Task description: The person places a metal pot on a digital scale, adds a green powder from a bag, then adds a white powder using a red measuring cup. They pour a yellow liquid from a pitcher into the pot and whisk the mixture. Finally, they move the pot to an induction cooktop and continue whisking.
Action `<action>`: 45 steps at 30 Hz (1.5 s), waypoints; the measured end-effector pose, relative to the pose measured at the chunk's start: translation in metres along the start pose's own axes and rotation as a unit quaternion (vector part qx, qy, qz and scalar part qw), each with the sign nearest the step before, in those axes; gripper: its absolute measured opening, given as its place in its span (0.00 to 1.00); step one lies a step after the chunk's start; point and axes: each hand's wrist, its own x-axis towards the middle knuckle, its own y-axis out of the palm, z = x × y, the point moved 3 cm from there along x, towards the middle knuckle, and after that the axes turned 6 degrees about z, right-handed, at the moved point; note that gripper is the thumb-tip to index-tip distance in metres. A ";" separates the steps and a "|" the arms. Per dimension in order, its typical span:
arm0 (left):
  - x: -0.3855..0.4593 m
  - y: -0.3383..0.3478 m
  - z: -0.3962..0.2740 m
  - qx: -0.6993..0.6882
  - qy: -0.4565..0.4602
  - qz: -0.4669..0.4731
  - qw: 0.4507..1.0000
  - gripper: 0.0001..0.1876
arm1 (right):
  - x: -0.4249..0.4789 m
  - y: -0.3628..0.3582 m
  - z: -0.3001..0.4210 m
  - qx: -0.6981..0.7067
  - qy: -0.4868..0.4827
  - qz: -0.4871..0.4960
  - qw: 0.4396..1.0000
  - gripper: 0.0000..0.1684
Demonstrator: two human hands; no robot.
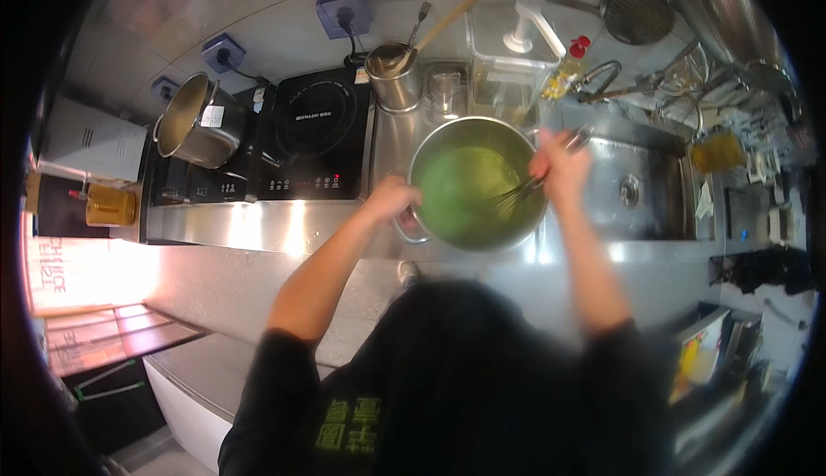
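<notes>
A large stainless steel pot [419, 147] holding green liquid stands on the steel counter in front of me. My left hand [392, 200] grips the pot's handle at its near left side. In my right hand [560, 165] is a wire whisk [515, 196], its handle slanting up to the right and its wires reaching down into the liquid, partly blurred. The wire tips are hidden in the liquid.
Left of the pot lies a black induction cooktop [316, 114], with a tall steel pot [216, 137] beyond it. Behind are a steel canister [397, 92] of utensils and a clear container with a pump [506, 92]. A steel sink [645, 179] lies right.
</notes>
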 end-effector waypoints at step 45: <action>-0.022 0.027 -0.075 0.168 0.021 -0.054 0.984 0.13 | -0.001 -0.029 0.007 0.122 -0.172 -0.121 0.970 0.16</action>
